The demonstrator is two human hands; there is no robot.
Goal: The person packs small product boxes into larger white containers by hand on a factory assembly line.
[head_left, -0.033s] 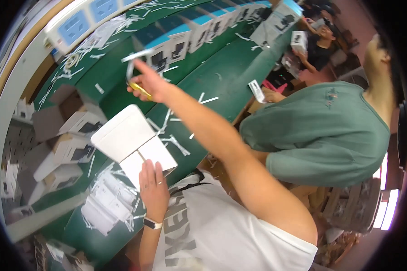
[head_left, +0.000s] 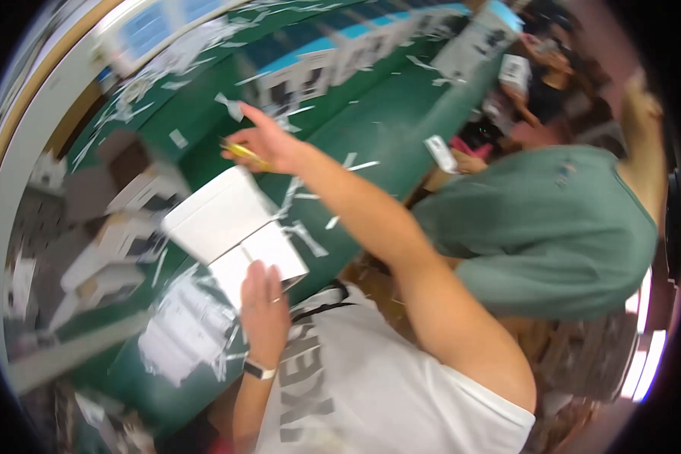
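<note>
Two hands: smooth white box (head_left: 234,227), yellow pen (head_left: 244,153).

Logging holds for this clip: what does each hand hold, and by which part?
The right hand holds a thin yellow tool, with its tip sticking out left. The left hand lies flat on the open white box, no grip.

left hand (head_left: 263,306) flat on white box (head_left: 231,223) | right hand (head_left: 268,144) gripping yellow tool (head_left: 244,151) | green table (head_left: 371,121)

Box row (head_left: 333,64) blurred – prints unreadable.
</note>
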